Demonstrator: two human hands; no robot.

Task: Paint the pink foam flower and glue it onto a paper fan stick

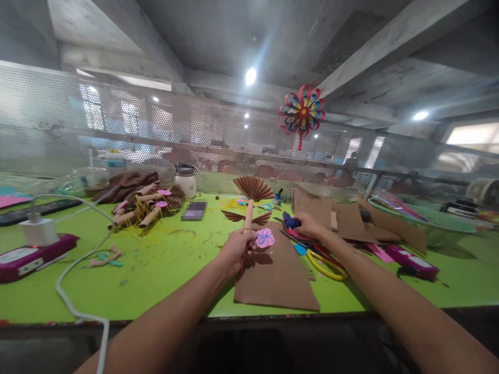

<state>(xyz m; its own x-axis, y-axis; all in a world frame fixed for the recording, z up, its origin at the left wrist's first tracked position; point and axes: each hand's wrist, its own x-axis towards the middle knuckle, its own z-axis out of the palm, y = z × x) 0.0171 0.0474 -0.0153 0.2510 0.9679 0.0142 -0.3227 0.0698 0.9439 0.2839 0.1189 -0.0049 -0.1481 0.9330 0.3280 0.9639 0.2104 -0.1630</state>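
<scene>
My left hand (238, 250) is closed around a brown paper-tube craft (248, 214), held upright, with a pleated paper fan (254, 188) at its top and smaller pleated pieces at its sides. A pink paper flower (265, 238) with blue marks sits at the fingertips of this hand. To the right, my right hand (310, 226) is closed on a dark blue glue gun (290, 221); its fingertips are partly hidden. Beneath the left hand lies a flat cardboard sheet (276, 283). Beside the right forearm are yellow-handled scissors (326, 266) and a blue paper scrap (300, 249).
Several paper tubes (150, 205) with yellow strings are piled at left, near a white jar (185, 182). A white cable (64, 278) runs from a charger (38, 231) on a purple power strip (42, 257). Cardboard pieces (346, 215) and a green basket (432, 221) stand right.
</scene>
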